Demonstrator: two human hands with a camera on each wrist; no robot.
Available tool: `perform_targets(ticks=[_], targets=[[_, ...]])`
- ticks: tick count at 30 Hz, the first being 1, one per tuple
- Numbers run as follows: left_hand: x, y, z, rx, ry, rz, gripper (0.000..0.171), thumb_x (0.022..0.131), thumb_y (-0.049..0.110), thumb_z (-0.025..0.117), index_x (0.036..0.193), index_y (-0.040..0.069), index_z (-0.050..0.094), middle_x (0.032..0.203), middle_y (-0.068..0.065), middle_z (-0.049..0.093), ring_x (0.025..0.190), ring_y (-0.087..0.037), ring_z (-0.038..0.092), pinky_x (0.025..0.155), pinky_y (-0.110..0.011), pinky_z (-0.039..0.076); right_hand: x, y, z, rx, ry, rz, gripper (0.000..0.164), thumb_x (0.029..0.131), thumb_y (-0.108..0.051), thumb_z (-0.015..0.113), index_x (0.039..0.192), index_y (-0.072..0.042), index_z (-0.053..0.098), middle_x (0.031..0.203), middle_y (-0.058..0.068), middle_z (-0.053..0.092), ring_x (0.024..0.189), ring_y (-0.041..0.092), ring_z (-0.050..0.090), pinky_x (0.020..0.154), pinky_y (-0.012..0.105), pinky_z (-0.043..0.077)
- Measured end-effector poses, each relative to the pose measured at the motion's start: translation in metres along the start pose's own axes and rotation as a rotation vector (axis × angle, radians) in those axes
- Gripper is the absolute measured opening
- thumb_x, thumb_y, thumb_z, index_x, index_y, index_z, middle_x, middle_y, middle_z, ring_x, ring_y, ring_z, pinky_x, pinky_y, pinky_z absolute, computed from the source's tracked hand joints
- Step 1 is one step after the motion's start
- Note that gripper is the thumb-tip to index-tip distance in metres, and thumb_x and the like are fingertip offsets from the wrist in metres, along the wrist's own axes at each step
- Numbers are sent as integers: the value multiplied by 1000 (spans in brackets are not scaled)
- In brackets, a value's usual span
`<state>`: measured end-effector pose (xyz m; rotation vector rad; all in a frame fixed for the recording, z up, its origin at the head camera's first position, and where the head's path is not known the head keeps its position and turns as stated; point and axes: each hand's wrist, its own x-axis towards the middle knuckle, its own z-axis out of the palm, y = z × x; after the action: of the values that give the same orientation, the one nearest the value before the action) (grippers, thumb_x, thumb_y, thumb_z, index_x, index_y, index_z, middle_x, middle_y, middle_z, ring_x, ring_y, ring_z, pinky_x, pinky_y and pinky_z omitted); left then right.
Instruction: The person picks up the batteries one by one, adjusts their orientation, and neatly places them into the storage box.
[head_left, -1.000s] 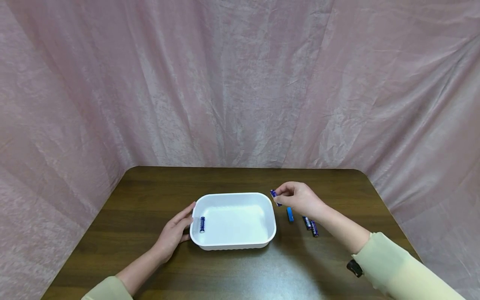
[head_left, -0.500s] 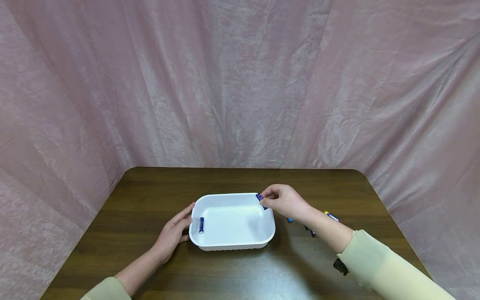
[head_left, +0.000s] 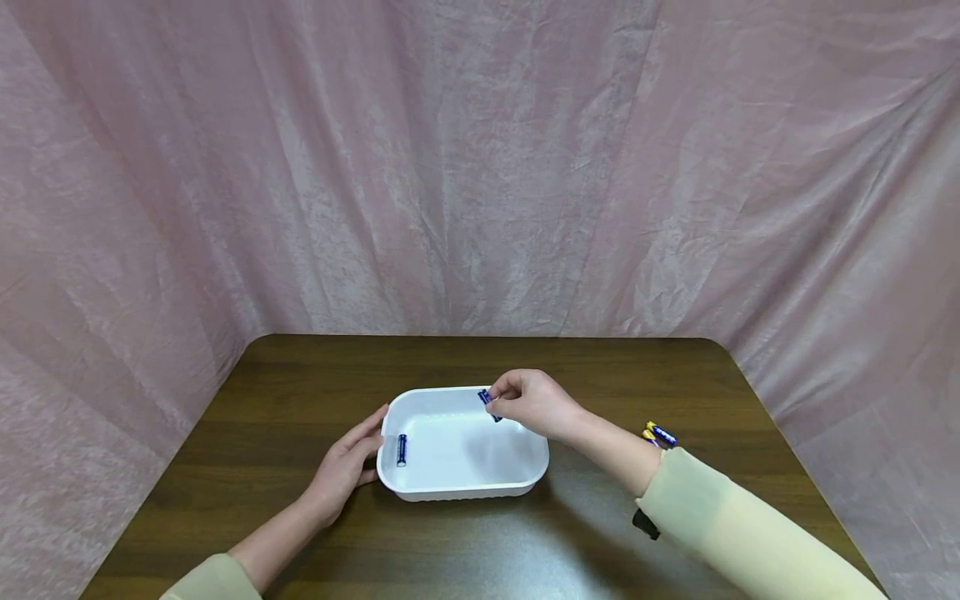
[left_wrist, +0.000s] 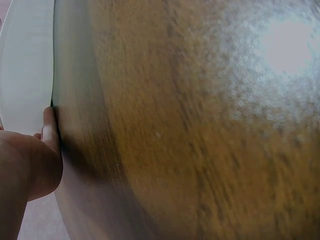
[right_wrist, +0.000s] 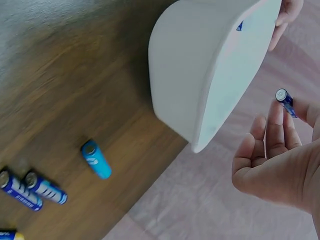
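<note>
My right hand [head_left: 540,406] is over the back right part of a white plastic tub [head_left: 465,486], pinching a dark blue battery [head_left: 486,402] between thumb and fingertips. In the right wrist view that battery [right_wrist: 285,101] shows its flat end beyond the tub's rim. Another dark blue battery [head_left: 402,450] lies inside the tub near its left end. My left hand [head_left: 341,472] rests against the tub's left end, fingers extended along the outside and the thumb at the rim. The left wrist view shows a straight finger [left_wrist: 49,125] along the tub's base.
On the wooden table [head_left: 300,383] right of the tub lie a light blue battery [right_wrist: 96,159] and two dark blue batteries [right_wrist: 46,188]. Farther right are two yellow-and-blue batteries [head_left: 662,434]. A pink curtain [head_left: 465,167] hangs behind the table.
My right hand has moved left with the pinched battery, from beside the tub's right end to over its inside. The left hand stays at the tub, which has shifted very slightly left.
</note>
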<state>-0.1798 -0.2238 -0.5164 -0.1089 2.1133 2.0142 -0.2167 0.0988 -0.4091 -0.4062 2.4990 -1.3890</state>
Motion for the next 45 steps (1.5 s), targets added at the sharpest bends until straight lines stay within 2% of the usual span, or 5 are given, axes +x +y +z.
perform_targets(ticks=[13,30,45], targets=[[0,0,1,-12,-5,13,51,107,23,55,156,25,46,157,-12,42,127,-27,52,87,-39,58,20,-17,18,-92,-31,-48,11,91,-20,75,96,-10,74,84,-5,70,82,12,64,74,31,52],[0,0,3,-2,-12,2,49,107,23,54,155,29,47,160,-8,39,133,-31,48,89,-42,58,39,-22,63,-260,-67,20,10,88,-27,79,89,-19,75,79,-13,68,77,9,58,68,28,48],[-1,-1,4,-7,-23,25,49,108,23,52,157,26,45,160,-12,38,131,-33,50,89,-42,58,54,-19,93,-389,-104,63,11,86,-27,81,80,-20,75,72,-13,66,70,8,55,63,26,44]])
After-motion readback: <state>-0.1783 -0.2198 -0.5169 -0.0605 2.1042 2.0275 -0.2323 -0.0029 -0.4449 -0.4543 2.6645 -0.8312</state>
